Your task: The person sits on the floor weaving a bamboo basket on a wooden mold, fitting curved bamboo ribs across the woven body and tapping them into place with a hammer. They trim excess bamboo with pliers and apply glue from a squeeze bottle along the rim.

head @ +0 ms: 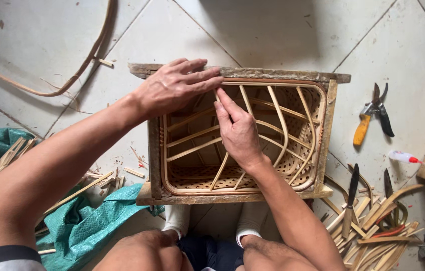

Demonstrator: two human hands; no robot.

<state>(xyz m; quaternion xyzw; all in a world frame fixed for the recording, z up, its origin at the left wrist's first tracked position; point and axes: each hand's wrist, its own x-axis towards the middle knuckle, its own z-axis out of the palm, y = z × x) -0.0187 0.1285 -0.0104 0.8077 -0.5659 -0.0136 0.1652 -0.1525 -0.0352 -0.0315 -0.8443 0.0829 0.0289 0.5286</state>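
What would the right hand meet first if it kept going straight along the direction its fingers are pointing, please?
The right hand points up and slightly left; its fingertips would probably first meet the left hand's fingers, resting on the wooden frame top rail just beyond. Depth is uncertain.

Scene evenly lit by soft daylight, a broad dim shadow cast across the upper floor tiles [252, 30], no glare seen, focus kept sharp throughout, edges slightly stretched.
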